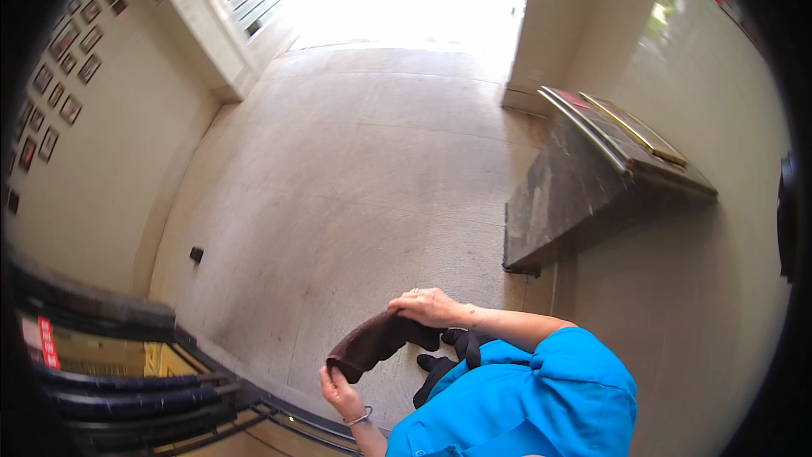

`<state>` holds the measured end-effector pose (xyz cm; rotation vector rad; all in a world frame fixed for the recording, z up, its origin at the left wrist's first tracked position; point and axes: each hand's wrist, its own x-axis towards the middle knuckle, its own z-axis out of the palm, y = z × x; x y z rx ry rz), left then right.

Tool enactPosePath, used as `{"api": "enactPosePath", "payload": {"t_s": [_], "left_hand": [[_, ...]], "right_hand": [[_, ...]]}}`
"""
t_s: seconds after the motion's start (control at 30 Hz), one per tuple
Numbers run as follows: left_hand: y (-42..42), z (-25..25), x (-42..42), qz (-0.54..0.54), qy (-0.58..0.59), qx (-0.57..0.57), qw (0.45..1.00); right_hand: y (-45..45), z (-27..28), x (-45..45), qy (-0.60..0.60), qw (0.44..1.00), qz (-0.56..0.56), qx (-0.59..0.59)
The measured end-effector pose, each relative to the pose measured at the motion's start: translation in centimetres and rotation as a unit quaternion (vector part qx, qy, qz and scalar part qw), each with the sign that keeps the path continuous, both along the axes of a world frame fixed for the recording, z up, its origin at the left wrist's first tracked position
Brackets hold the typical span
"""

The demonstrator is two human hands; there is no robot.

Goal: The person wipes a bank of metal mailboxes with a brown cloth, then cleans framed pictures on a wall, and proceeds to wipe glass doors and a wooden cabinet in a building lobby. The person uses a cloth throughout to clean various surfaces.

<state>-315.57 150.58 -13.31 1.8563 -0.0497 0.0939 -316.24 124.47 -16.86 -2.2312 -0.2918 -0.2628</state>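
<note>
A dark brown cloth hangs stretched between my two hands, well above the floor. My left hand pinches its lower left end, and a bracelet circles that wrist. At the other end my right hand grips the cloth's upper edge, with a ring on one finger. The cloth's lower edge sags in folds between the hands. My dark shoes show on the floor just past it.
Stone floor stretches to a bright doorway. A dark stone counter with a gold-edged panel juts from the right wall. Small frames line the left wall. Dark rails stand at lower left; a small black object lies on the floor.
</note>
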Motion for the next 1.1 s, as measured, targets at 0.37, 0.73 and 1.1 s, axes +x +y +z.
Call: {"api": "enactPosePath", "payload": {"t_s": [0.37,0.73,1.1], "left_hand": [[-11.4,4.2,8.4,-0.237,-0.067,0.031,0.969],[-25.6,3.8,17.9,-0.236,-0.136,0.212,0.939],[-30.6,8.2,31.7,-0.150,-0.104,0.134,0.974]], "right_hand": [[-8.4,0.6,-2.0,0.000,0.955,-0.296,0.030],[-13.1,6.5,14.7,0.030,0.986,0.037,0.162],[-21.1,1.6,29.8,0.088,0.991,0.025,0.099]]}}
